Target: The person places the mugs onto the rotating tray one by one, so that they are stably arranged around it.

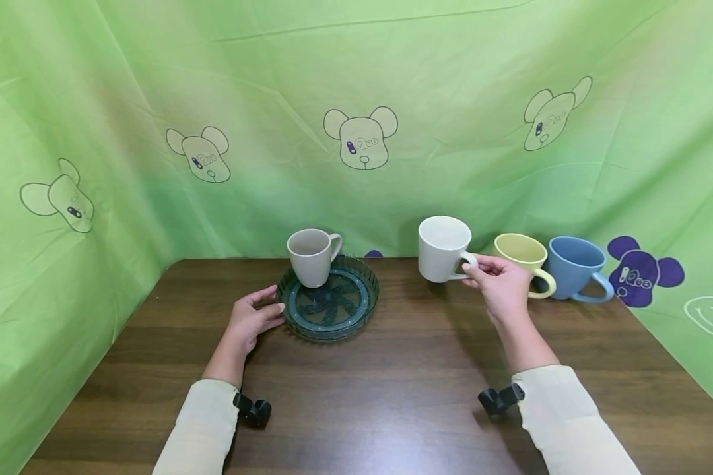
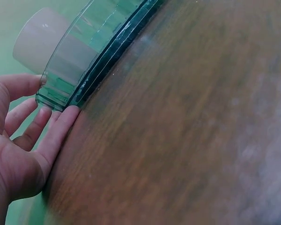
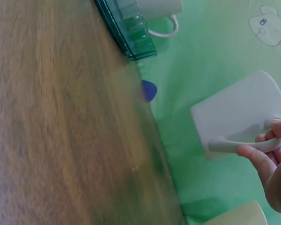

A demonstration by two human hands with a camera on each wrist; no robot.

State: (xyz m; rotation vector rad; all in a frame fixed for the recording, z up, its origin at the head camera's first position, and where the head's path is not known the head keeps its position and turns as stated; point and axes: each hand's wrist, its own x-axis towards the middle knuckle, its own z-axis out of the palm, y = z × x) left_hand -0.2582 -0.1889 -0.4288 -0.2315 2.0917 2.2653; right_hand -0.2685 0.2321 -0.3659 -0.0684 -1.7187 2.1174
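Observation:
By its handle, my right hand (image 1: pixel 502 285) grips a white mug (image 1: pixel 441 254); the right wrist view shows this mug (image 3: pixel 241 112) raised off the table, fingers through and around the handle. My left hand (image 1: pixel 252 320) touches the left side of a round, dark green clear tray (image 1: pixel 365 310). In the left wrist view the thumb of the left hand (image 2: pixel 23 145) lies at the tray's rim and the other fingers reach its base, low by the tabletop. A greyish mug (image 1: pixel 310 260) stands upright inside the tray at the back left, handle to the right.
Right of the white mug, a yellow mug (image 1: pixel 518 249) and a blue mug (image 1: pixel 573 267) stand side by side near the table's back right edge. The wooden table (image 1: pixel 380 396) ends at a green cloth (image 1: pixel 285 132) with printed bear heads, hanging behind and at both sides.

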